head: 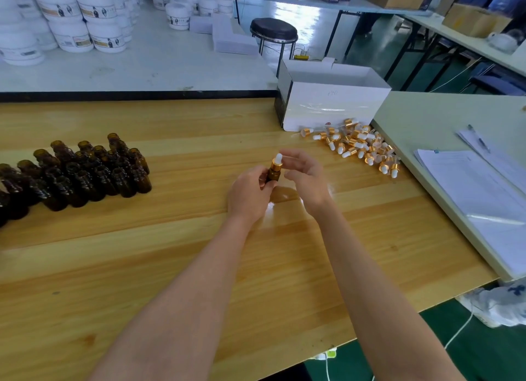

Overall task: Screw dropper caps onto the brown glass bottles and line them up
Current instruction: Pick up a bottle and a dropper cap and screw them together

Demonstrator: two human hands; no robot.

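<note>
Near the middle of the pale wooden tabletop (170, 252), we see the left hand (250, 194) with its fingers and thumb curled round a small brown glass bottle (273, 175). The hand holds it upright and clear of the wood, presumably so the neck faces the other hand. A gold-collared dropper cap with a white rubber bulb (276, 161) sits on that neck. The right hand (306, 178) arches just right of the cap, fingers apart and loosely bent. Motion blur leaves us unable to tell whether a fingertip touches the bulb. We judge the cap seated, or nearly so.

To the far left stands a dense cluster of open-necked brown bottles (85, 173), placed for the left hand. To the far right lies a loose heap of matching gold-and-white dropper caps (358, 146), placed for the right hand. The heap lies against an open white cardboard box (333, 102). We see no row of capped bottles.
</note>
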